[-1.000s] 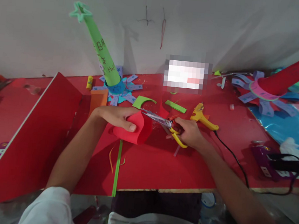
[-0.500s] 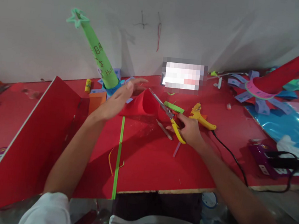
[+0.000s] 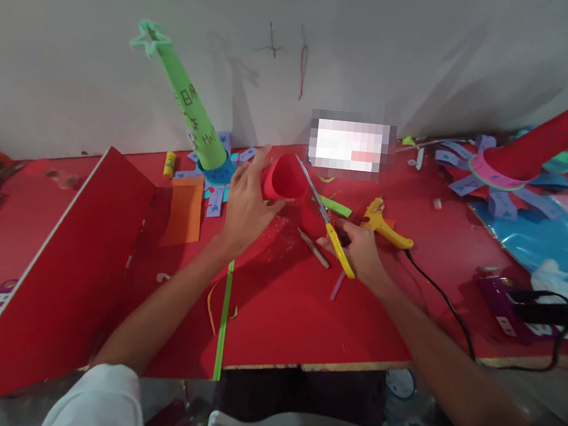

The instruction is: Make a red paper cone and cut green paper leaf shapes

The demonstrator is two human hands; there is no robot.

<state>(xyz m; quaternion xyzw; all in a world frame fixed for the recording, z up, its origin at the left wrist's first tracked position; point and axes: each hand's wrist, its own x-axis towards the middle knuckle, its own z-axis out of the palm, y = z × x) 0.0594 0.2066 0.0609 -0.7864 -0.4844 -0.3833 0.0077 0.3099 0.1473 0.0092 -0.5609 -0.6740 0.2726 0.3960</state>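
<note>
A rolled red tube [image 3: 287, 178] lies with its round opening facing me. My left hand [image 3: 251, 203] is at its left side, thumb below the opening and fingers around the edge. Yellow-handled scissors [image 3: 339, 250] are in my right hand [image 3: 361, 247], their blades pointing up and left, beside the tube's right edge. Below the blades a grey pencil-like stick [image 3: 313, 248] lies on the table. A bright green strip [image 3: 333, 206] lies behind the scissors.
Right of my right hand is a yellow glue gun [image 3: 385, 228] with a black cord. A green cone with a star [image 3: 194, 107] stands back left, near orange paper [image 3: 185, 209]. A red board [image 3: 72, 266] rises at left; blue plastic [image 3: 517, 239] lies right.
My left hand has moved right and down onto the red tube, whose opening now faces me more. The orange paper shows more fully. My right hand and the scissors have hardly moved.
</note>
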